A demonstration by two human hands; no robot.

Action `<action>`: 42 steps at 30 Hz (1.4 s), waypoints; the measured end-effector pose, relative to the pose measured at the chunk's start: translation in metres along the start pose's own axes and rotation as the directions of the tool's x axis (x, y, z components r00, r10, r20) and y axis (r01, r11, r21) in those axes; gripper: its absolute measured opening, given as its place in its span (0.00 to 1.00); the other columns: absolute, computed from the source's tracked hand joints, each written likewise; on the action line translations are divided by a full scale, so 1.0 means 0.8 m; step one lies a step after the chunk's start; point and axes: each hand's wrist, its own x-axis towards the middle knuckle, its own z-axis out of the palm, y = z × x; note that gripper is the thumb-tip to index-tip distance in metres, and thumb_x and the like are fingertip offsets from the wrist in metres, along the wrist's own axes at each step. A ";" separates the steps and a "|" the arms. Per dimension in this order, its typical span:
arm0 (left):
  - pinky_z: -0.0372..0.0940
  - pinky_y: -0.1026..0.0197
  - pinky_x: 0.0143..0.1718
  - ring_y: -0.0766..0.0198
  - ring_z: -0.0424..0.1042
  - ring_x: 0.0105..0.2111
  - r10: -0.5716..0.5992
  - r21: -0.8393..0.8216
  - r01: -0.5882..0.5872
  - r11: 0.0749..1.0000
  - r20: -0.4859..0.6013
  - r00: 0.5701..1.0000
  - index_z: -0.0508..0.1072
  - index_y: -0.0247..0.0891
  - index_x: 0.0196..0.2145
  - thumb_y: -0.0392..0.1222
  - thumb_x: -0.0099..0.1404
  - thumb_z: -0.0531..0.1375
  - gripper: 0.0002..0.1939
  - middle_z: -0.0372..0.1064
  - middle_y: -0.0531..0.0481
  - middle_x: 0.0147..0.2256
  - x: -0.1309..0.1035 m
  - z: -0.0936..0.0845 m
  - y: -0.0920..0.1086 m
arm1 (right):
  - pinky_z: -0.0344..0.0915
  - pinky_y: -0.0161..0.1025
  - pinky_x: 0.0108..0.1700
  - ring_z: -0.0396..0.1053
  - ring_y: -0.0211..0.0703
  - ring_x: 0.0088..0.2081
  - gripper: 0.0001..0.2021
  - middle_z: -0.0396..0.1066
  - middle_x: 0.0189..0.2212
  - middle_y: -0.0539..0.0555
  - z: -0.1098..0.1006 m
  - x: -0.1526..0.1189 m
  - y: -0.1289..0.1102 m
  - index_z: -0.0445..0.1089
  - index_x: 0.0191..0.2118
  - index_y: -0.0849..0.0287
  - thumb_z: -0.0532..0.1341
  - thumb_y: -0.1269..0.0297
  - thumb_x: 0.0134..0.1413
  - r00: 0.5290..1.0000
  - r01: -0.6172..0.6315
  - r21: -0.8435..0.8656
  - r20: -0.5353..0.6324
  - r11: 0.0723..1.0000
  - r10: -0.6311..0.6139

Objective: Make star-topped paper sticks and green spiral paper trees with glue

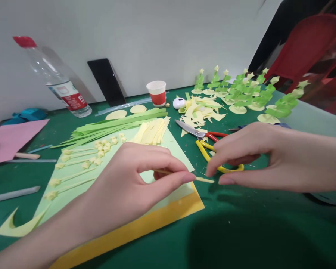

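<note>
My left hand pinches a thin rolled pale-yellow paper stick between thumb and fingers, over the edge of the light-green sheet. The stick's free end points right. My right hand is beside that end, thumb and fingertips apart, with nothing between them. Partly behind its fingers lie scissors with red and yellow handles. Small folded paper stars and stars on thin stems rest on the sheet. Cream paper strips are fanned at its far edge.
Green strips, paper discs and scraps lie behind the sheet. Paper trees stand at the far right. A bottle, phone and paper cup line the wall. Pink paper lies left.
</note>
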 end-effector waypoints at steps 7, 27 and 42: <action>0.61 0.75 0.23 0.76 0.68 0.20 0.034 -0.015 -0.035 0.999 -0.091 0.995 0.74 0.37 0.24 0.34 0.58 0.60 0.06 0.72 0.59 0.22 -0.008 -0.004 0.004 | 0.60 0.24 0.23 0.61 0.28 0.24 0.06 0.65 0.20 0.46 -0.014 0.006 -0.014 0.74 0.23 0.54 0.62 0.67 0.49 0.968 0.055 0.424 -0.243 0.904 0.055; 0.62 0.74 0.24 0.75 0.65 0.18 -0.063 -0.140 0.026 0.990 -0.269 0.961 0.74 0.41 0.22 0.32 0.55 0.62 0.07 0.71 0.62 0.20 -0.015 0.006 -0.002 | 0.59 0.25 0.21 0.63 0.29 0.22 0.05 0.72 0.24 0.47 0.019 0.012 -0.009 0.74 0.27 0.57 0.61 0.68 0.49 0.939 -0.151 0.343 -0.244 0.927 0.244; 0.59 0.75 0.19 0.77 0.63 0.16 -0.037 -0.115 0.010 0.993 -0.237 0.971 0.71 0.40 0.20 0.33 0.55 0.61 0.08 0.69 0.63 0.18 -0.018 0.007 0.007 | 0.65 0.25 0.24 0.67 0.31 0.23 0.04 0.71 0.24 0.46 0.034 0.002 -0.026 0.69 0.27 0.59 0.62 0.73 0.49 0.917 0.165 0.056 -0.377 0.985 -0.132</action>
